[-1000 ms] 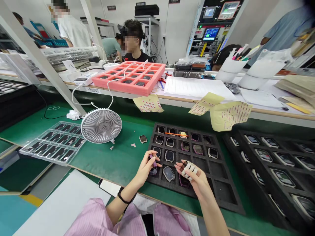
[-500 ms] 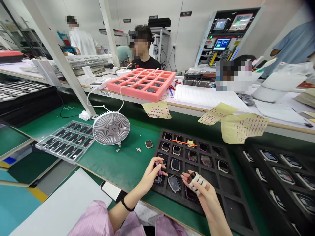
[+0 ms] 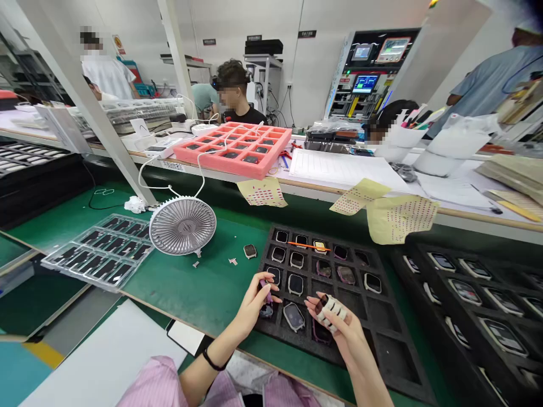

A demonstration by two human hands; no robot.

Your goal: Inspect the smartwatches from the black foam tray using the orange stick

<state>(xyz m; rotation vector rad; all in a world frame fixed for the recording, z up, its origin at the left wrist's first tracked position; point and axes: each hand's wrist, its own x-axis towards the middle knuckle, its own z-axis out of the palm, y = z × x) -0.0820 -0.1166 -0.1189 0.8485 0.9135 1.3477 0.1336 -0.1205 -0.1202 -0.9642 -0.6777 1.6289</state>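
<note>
My left hand (image 3: 250, 305) is closed on a purple watch case (image 3: 266, 288), held above the near left corner of a black foam tray (image 3: 297, 339). In my right hand (image 3: 345, 328) is a stack of silver-white watch cases (image 3: 333, 310), gripped between thumb and fingers over the tray's near middle. Part of a dark, brownish piece shows at the stack's left end. Watches in silver and purple cases lie in several of the tray's compartments, among them a silver watch (image 3: 294, 316) between my hands. An orange stick (image 3: 307, 246) rests across the far row.
A round fan (image 3: 183, 226) stands on the green mat, left of a loose watch (image 3: 250, 251). Further left is a clear plastic tray (image 3: 97, 251) of dark parts. More black trays (image 3: 462, 322) stand at right. A pink foam tray (image 3: 233, 150) sits on the shelf; people work beyond.
The camera view has turned slightly, so the scene sits further left. Both hands keep their hold on the watch cases, with hardly any movement over the tray.
</note>
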